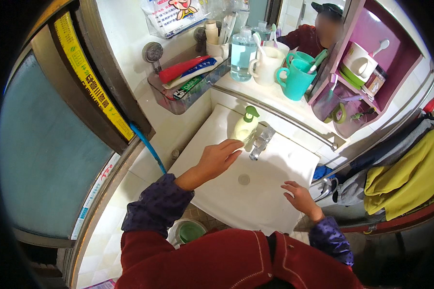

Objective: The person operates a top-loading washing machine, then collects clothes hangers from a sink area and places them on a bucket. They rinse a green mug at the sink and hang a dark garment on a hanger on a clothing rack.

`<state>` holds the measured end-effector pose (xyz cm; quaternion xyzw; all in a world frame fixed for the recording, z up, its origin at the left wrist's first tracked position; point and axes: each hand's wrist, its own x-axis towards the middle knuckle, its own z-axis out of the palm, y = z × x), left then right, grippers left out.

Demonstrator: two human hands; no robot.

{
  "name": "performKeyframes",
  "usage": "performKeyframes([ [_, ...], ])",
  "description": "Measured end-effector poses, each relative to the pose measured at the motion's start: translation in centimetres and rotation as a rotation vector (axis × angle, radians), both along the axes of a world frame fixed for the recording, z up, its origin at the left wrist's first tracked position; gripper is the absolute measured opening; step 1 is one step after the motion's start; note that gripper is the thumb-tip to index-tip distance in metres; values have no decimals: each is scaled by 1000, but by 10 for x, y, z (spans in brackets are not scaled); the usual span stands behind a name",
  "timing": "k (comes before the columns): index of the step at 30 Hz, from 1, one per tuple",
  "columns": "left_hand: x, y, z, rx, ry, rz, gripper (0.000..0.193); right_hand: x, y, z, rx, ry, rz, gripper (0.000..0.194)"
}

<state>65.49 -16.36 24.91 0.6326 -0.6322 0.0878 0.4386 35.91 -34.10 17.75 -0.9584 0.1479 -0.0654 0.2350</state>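
Observation:
A pale yellow-green pump bottle (246, 126) with a dark green pump head stands at the back of the white washbasin (217, 202). My left hand (218, 159) reaches over the basin's left side, thumb apart from the fingers. Its fingertips overlap the bottle's lower part; I cannot tell whether they touch it. Just right of the bottle is the chrome faucet (262, 142), above the round drain (243, 179). Over the basin's right side hovers my right hand (302, 199), fingers loosely spread and holding nothing.
A metal rail (275, 113) edges the shelf holding a clear blue bottle (243, 54), a white mug (269, 67) and a teal cup (298, 79). Toothpaste tubes lie in a wall caddy (173, 95). A pink cabinet (401, 72) and hanging clothes (401, 177) stand right. The mirror reflects a person.

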Motion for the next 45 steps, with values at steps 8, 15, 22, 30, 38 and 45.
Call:
performKeyframes([
  [8, 14, 22, 13, -32, -49, -5, 24, -28, 33, -40, 101, 150, -29, 28],
  [15, -19, -4, -36, 89, -141, -196, 13, -73, 55, -70, 179, 190, -150, 29],
  [22, -114, -12, -117, 408, 282, -290, 37, -119, 83, -74, 165, 201, -347, 29],
  [30, -207, -43, -124, 443, 410, -499, 31, -217, 131, -86, 174, 120, -535, 30],
  [38, -291, -38, -128, 860, -319, -836, 69, -325, 189, -91, 198, 75, -769, 33],
  [45, -377, -44, -79, 1333, 434, -1489, 56, -431, 244, 26, 261, 61, -931, 37],
])
